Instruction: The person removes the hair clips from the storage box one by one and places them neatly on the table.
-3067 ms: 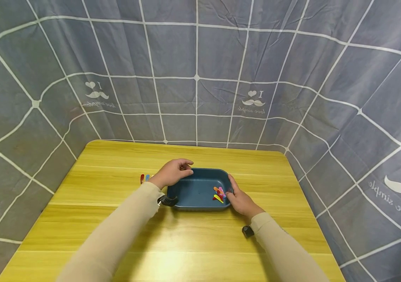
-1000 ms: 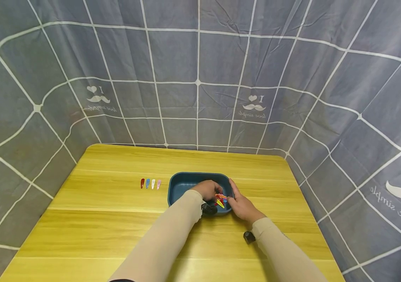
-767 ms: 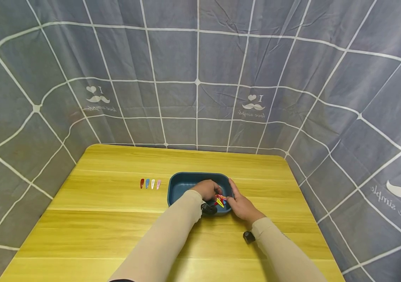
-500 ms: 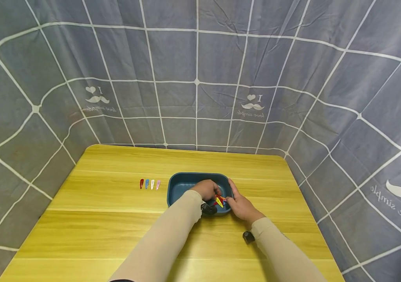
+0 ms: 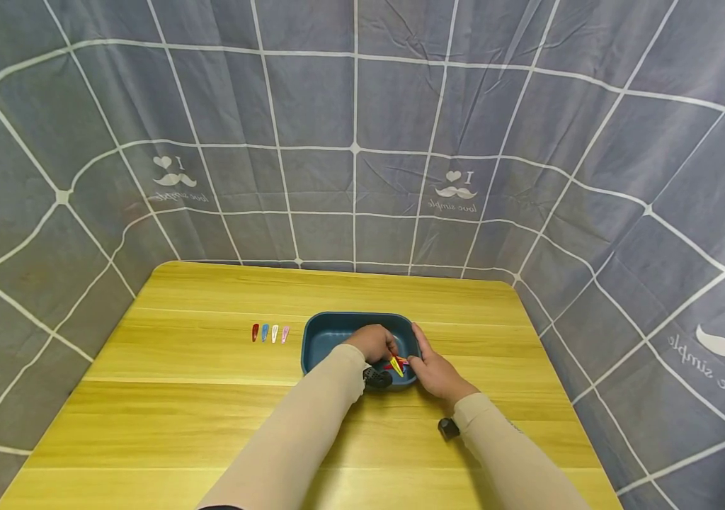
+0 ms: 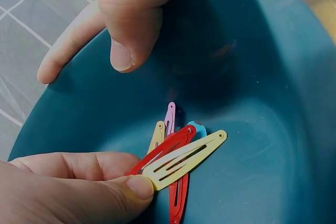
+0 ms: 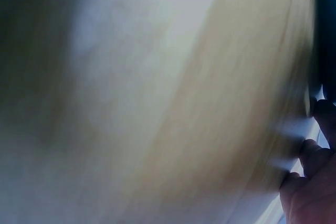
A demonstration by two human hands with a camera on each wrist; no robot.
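My left hand (image 5: 372, 343) reaches into the right end of a dark teal plastic basin (image 5: 327, 343). In the left wrist view its thumb and forefinger pinch a yellow snap hair clip (image 6: 185, 162), with a red hair clip (image 6: 167, 148) close behind it, also at the fingertips. Under these lie more clips: a pink one (image 6: 170, 115), a pale yellow one (image 6: 156, 137), another red one (image 6: 178, 200) and a mostly hidden blue one (image 6: 197, 128). My right hand (image 5: 435, 370) grips the basin's right wall, thumb inside and fingers outside.
Left of the basin, a red clip (image 5: 255, 333), a blue clip (image 5: 265, 333), a white clip (image 5: 275, 333) and a pink clip (image 5: 284, 334) lie in a row on the wooden table (image 5: 197, 397). A grey checked curtain (image 5: 311, 170) surrounds the table.
My left hand has moved right, from over the basin's left end down to the clips inside. Most recently the yellow clip has shifted and turned at its fingertips. My right hand keeps its grip.
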